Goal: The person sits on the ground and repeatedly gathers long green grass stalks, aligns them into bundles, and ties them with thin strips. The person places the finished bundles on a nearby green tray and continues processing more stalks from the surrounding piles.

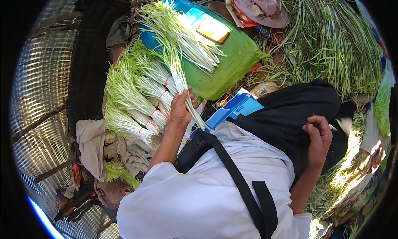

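Note:
My left hand [182,108] is closed around a slim bunch of pale-stemmed chives [175,71], white ends towards my body and yellow-green leaves pointing away. Beyond it, a larger loose pile of chives [194,41] lies on a blue and green plastic-wrapped bundle [214,79]. Several bunches tied with red bands [136,93] rest side by side to the left of this hand. My right hand [318,135] is held above my dark-trousered leg at the right, fingers curled. A tiny speck shows at its fingertips, but whether it grips anything is unclear.
A large heap of uncleaned green chives [329,46] fills the far right. A pink hat [264,7] lies at the back. One flat orange-edged rectangular object [213,31] glares on the bundle. Blue printed packaging [234,108] sits by my lap; cloth [91,145] is at left.

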The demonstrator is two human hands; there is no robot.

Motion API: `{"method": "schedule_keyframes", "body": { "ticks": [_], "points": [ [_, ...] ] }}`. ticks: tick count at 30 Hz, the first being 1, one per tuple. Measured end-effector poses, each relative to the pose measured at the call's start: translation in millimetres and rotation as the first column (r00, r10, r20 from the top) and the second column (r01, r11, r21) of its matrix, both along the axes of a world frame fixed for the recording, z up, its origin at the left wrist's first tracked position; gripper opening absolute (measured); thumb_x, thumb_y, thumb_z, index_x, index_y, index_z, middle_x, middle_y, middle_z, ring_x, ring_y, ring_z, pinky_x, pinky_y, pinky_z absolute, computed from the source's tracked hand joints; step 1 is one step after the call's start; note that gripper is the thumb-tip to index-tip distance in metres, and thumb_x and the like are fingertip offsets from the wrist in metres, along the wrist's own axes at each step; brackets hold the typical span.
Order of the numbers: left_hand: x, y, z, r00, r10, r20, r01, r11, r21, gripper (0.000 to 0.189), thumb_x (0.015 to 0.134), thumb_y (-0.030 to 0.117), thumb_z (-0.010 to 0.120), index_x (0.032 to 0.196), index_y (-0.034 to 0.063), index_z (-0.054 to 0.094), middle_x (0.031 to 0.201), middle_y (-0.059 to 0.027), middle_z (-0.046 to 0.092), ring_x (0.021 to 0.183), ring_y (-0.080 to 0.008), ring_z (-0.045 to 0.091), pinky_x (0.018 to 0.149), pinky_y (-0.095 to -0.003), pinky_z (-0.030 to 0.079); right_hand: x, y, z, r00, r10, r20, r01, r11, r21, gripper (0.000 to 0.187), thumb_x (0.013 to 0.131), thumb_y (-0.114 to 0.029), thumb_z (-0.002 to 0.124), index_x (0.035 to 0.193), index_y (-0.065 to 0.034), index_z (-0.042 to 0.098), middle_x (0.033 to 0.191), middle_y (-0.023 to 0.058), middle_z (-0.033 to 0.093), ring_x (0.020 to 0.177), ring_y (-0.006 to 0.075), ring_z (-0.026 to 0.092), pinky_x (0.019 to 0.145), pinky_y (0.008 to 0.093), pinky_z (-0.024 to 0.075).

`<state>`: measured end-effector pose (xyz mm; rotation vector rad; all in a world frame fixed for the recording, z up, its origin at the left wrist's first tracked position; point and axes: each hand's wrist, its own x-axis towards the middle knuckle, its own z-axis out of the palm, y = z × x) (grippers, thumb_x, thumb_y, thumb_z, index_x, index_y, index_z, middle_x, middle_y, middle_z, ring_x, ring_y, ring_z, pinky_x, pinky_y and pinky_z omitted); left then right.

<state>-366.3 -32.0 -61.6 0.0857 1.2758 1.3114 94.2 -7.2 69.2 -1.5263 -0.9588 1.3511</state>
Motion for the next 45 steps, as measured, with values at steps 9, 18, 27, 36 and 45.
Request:
{"method": "schedule_keyframes", "body": {
  "ticks": [9, 18, 27, 36, 45],
  "points": [
    [45.6, 19.4, 26.6, 0.981, -0.048, 0.190, 0.048, 0.999, 0.007, 0.024, 0.104, 0.024, 0.064, 0.120, 0.0058, 0.061, 0.086, -0.0048, 0.065, 0.071, -0.0179, 0.063, 0.062, -0.0340, 0.055, -98.6, 71.1, -7.4, 0.805, 0.593, 0.016, -0.593, 0.805, 0.004, 0.015, 0.091, -0.004, 0.060, 0.103, 0.0019, 0.067, 0.086, -0.0011, 0.060, 0.079, 0.0066, 0.054, 0.071, 0.0234, 0.0442],
    [63.0, 28.2, 28.7, 0.982, -0.109, 0.154, 0.120, 0.991, -0.062, 0.021, 0.106, 0.022, 0.060, 0.118, 0.0056, 0.060, 0.090, -0.0059, 0.066, 0.076, -0.0192, 0.065, 0.068, -0.0345, 0.057, -209.6, 90.5, -80.4, 0.713, 0.697, 0.079, -0.700, 0.713, 0.029, 0.018, 0.089, -0.015, 0.065, 0.096, -0.0001, 0.071, 0.080, 0.0149, 0.069, 0.071, 0.0276, 0.067, 0.069, 0.0397, 0.0518],
    [60.3, 23.4, 29.0, 0.974, -0.168, 0.155, 0.165, 0.986, 0.030, 0.021, 0.105, 0.019, 0.059, 0.121, 0.0061, 0.062, 0.092, -0.0060, 0.069, 0.076, -0.0198, 0.069, 0.069, -0.0354, 0.060, -256.1, 96.5, -106.7, 0.809, 0.581, 0.091, -0.584, 0.811, 0.013, 0.023, 0.089, -0.021, 0.065, 0.104, -0.0040, 0.072, 0.086, 0.0163, 0.073, 0.077, 0.0320, 0.071, 0.074, 0.0429, 0.0549],
    [58.1, 21.1, 28.5, 0.960, -0.209, 0.188, 0.208, 0.978, 0.025, 0.024, 0.105, 0.017, 0.060, 0.124, 0.0023, 0.063, 0.091, -0.0086, 0.071, 0.075, -0.0196, 0.072, 0.068, -0.0335, 0.062, -271.5, 99.6, -135.1, 0.823, 0.544, -0.163, -0.561, 0.823, -0.089, 0.026, 0.092, -0.024, 0.069, 0.092, 0.0011, 0.073, 0.074, 0.0132, 0.071, 0.066, 0.0214, 0.070, 0.064, 0.0379, 0.0544],
    [60.1, 20.0, 25.7, 0.953, -0.253, 0.166, 0.254, 0.967, 0.015, 0.028, 0.105, 0.017, 0.059, 0.128, 0.0013, 0.061, 0.095, -0.0101, 0.073, 0.077, -0.0197, 0.073, 0.071, -0.0321, 0.063, -276.4, 107.7, -153.0, 0.826, 0.438, -0.354, -0.534, 0.809, -0.246, 0.021, 0.089, -0.015, 0.075, 0.077, 0.0003, 0.065, 0.066, 0.0068, 0.066, 0.056, 0.0148, 0.063, 0.052, 0.0334, 0.0494]
  ]
}}
